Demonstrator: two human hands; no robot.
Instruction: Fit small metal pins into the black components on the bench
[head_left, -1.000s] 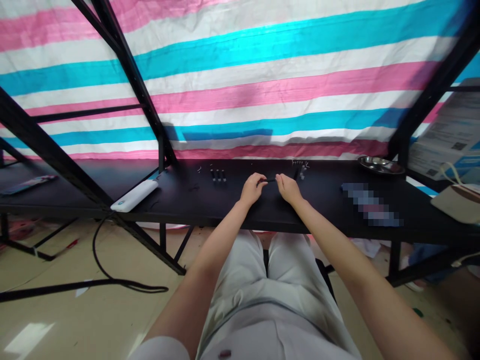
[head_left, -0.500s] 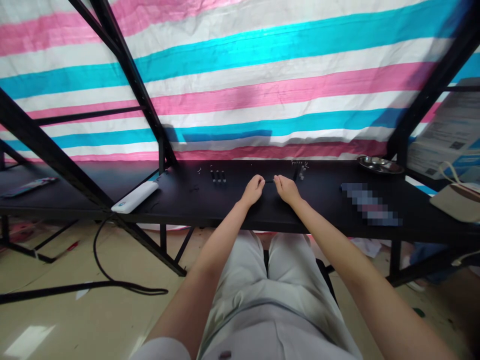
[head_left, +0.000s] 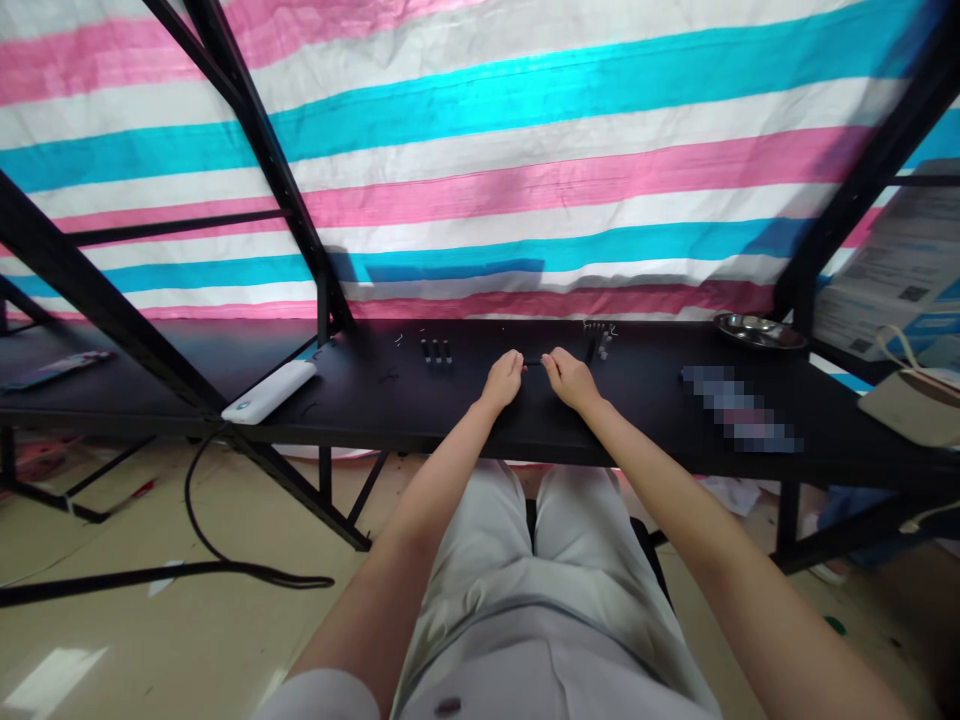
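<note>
My left hand (head_left: 504,380) and my right hand (head_left: 568,378) face each other low over the black table, fingers pinched. Between them runs a thin dark rod-like piece (head_left: 533,363), one end in each hand; its exact kind is too small to make out. To the left stand several short dark cylinders with pale ends (head_left: 436,351) in a row. Beyond my right hand lie a dark strip-shaped piece (head_left: 592,346) and small pale grey pieces (head_left: 604,346), with tiny white bits (head_left: 598,326) behind them.
A white oblong device (head_left: 270,392) with a black cable lies left, beside a slanted metal post (head_left: 259,150). At right are a shiny metal dish (head_left: 760,331), a blurred-out packet (head_left: 739,408) and a beige bag (head_left: 911,405). Striped sheeting (head_left: 525,120) hangs behind the table (head_left: 420,415).
The fingertips of my right hand have shifted slightly left, and my left hand has turned a little. The thin dark piece stays between the hands.
</note>
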